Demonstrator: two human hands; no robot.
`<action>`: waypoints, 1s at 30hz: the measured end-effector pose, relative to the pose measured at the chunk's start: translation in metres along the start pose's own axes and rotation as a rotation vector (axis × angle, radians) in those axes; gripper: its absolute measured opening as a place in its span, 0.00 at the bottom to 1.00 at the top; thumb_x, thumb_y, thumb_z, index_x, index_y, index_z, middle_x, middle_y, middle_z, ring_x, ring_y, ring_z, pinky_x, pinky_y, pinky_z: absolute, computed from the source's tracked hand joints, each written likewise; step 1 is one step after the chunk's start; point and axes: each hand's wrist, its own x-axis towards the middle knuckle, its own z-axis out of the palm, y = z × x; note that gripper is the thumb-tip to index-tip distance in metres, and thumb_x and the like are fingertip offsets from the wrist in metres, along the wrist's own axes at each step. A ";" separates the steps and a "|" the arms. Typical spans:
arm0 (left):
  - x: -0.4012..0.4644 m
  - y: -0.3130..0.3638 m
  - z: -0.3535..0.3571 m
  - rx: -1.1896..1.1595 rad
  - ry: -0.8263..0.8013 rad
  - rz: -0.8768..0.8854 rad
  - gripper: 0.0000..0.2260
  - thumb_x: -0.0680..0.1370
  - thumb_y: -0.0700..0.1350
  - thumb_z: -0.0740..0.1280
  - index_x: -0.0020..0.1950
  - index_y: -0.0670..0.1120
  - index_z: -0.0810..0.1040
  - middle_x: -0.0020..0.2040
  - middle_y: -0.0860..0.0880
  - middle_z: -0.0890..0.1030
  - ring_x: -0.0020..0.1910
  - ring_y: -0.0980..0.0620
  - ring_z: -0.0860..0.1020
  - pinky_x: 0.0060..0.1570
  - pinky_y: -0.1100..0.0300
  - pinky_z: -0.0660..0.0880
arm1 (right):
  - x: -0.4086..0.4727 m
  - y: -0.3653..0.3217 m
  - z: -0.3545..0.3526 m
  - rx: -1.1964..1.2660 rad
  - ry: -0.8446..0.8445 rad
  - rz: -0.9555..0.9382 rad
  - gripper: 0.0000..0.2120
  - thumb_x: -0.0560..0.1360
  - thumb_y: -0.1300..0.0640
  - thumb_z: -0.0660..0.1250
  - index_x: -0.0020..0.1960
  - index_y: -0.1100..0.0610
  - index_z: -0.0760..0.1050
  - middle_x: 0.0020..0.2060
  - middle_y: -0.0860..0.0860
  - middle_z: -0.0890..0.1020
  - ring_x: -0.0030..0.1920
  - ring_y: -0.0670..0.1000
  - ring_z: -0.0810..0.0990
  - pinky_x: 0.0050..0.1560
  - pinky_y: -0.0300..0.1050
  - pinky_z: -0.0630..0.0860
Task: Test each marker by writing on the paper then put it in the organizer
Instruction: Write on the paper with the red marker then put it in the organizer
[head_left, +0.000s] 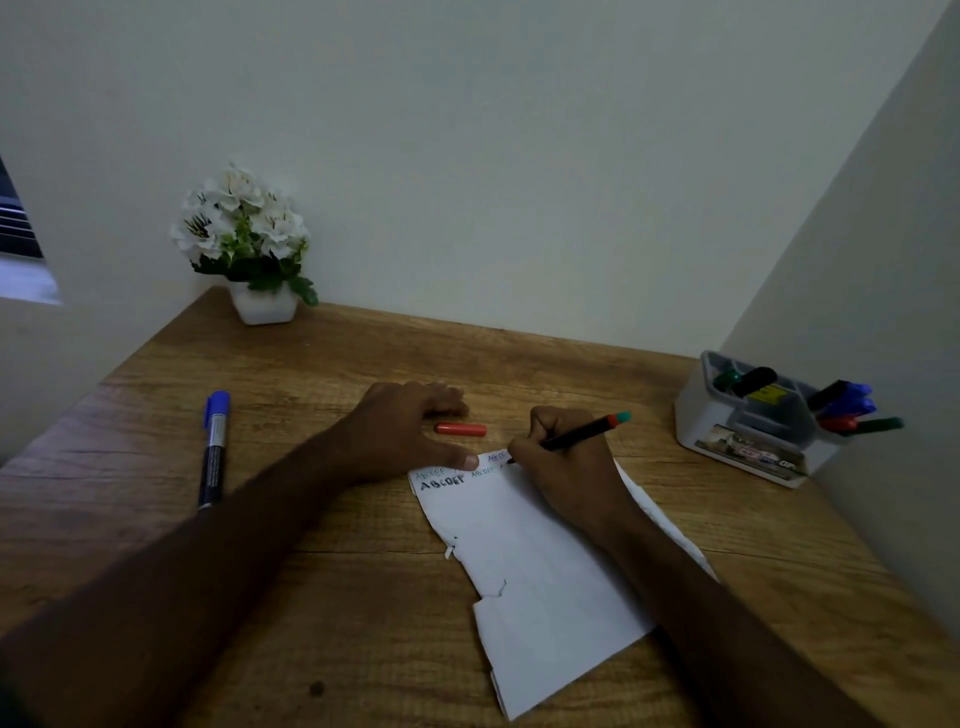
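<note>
A torn white paper (545, 571) lies on the wooden desk, with several "ABCDEF" test lines along its top edge. My right hand (566, 467) grips a thin black marker (582, 432) with a teal and red end, its tip touching the paper's top edge. My left hand (405, 431) rests flat on the desk, its thumb pressing the paper's top left corner. An orange-red cap (461, 429) lies just beyond the paper between my hands. A blue-capped marker (214, 447) lies at the left. The grey organizer (727, 426) at the right holds several markers.
A white pot of white flowers (247, 244) stands at the desk's back left corner. Walls close in behind and on the right, right next to the organizer. The desk's left edge runs diagonally near the blue-capped marker.
</note>
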 end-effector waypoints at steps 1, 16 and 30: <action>0.000 0.000 0.000 0.001 0.001 0.001 0.42 0.58 0.76 0.63 0.67 0.58 0.74 0.73 0.59 0.68 0.74 0.60 0.61 0.75 0.49 0.55 | 0.000 0.000 0.000 -0.001 -0.003 -0.004 0.15 0.66 0.65 0.68 0.27 0.58 0.63 0.23 0.46 0.66 0.27 0.43 0.63 0.29 0.40 0.61; 0.001 0.000 0.000 0.002 0.006 0.008 0.42 0.57 0.77 0.62 0.67 0.58 0.74 0.73 0.59 0.68 0.74 0.59 0.62 0.74 0.47 0.56 | 0.000 0.001 -0.001 -0.002 -0.010 0.003 0.20 0.67 0.68 0.68 0.25 0.53 0.61 0.22 0.43 0.65 0.26 0.42 0.63 0.28 0.36 0.61; 0.000 0.001 0.000 0.015 0.004 0.008 0.37 0.63 0.71 0.68 0.68 0.57 0.73 0.73 0.58 0.68 0.74 0.58 0.62 0.74 0.46 0.55 | 0.000 0.003 -0.001 -0.006 0.031 0.012 0.15 0.67 0.69 0.68 0.28 0.63 0.64 0.24 0.49 0.67 0.27 0.44 0.64 0.28 0.39 0.61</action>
